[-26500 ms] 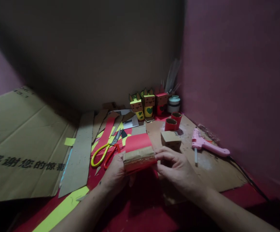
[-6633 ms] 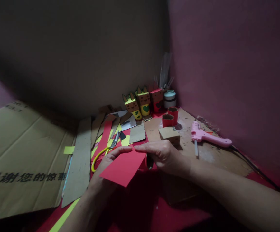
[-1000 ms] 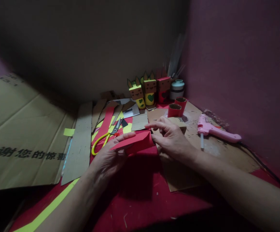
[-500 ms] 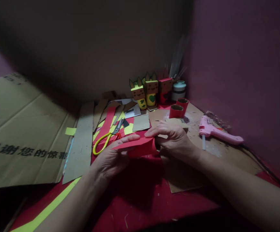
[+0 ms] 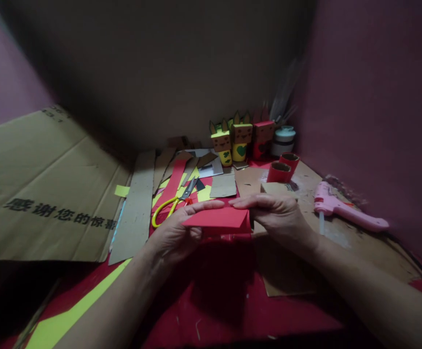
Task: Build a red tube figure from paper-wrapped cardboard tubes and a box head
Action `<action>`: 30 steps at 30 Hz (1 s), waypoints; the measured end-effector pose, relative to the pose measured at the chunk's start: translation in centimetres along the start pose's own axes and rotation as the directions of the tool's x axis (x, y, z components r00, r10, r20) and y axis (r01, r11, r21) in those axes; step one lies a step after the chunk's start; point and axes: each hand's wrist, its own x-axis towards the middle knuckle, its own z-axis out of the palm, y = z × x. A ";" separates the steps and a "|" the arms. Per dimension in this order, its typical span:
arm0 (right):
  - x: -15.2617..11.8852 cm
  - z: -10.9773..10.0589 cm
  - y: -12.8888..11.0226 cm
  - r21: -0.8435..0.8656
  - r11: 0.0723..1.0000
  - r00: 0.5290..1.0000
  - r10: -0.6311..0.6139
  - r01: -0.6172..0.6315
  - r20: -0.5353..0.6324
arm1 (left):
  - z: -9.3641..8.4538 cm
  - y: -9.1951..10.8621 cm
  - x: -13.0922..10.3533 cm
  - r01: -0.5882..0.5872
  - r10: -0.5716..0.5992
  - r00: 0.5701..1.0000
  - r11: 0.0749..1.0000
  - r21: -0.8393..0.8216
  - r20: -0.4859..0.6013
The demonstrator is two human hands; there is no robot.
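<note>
A piece of red paper (image 5: 220, 219), curled over at its right end, is held between both hands above the red tabletop. My left hand (image 5: 178, 230) grips its left part, with fingers along the far side. My right hand (image 5: 278, 215) pinches the right end, its fingertips on the upper edge. What lies inside the curl is mostly hidden. Yellow-handled scissors (image 5: 176, 203) lie just beyond my left hand. A small cardboard box (image 5: 278, 189) sits behind my right hand.
Two red-wrapped tubes (image 5: 279, 170) stand beyond the right hand. A pink glue gun (image 5: 342, 206) lies at right. Several paper-and-cardboard figures (image 5: 240, 140) and a lidded jar (image 5: 284, 140) are at the back. Large cardboard (image 5: 51, 184) fills the left.
The view has shifted, so the table items appear farther right. The red paper now lies more level between my hands, and the right fingers rest along its upper edge.
</note>
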 end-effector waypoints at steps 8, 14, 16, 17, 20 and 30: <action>0.8 0.4 -0.7 0.154 0.970 0.965 0.210 -0.187 -0.155 | -1.7 1.3 0.6 -0.098 0.143 0.982 0.947 0.305 -0.127; 1.3 -0.1 0.1 0.345 0.920 0.962 0.242 -0.185 -0.130 | -4.0 2.9 1.6 -0.149 0.475 0.832 0.690 0.708 -0.288; 1.4 -0.2 0.5 0.390 0.901 0.962 0.252 -0.191 -0.110 | -4.8 3.5 1.8 -0.063 0.554 0.768 0.564 0.823 -0.321; 1.4 -0.2 0.6 0.404 0.894 0.962 0.254 -0.194 -0.100 | -5.2 3.8 1.8 -0.010 0.589 0.741 0.488 0.873 -0.322; 1.4 -0.2 1.0 0.426 0.885 0.969 0.237 -0.187 -0.068 | -6.4 4.4 1.9 0.150 0.635 0.721 0.249 0.957 -0.278; 1.4 -0.1 1.1 0.457 0.867 0.975 0.221 -0.197 0.002 | -8.1 2.7 2.9 0.358 0.397 0.876 -0.152 0.921 -0.275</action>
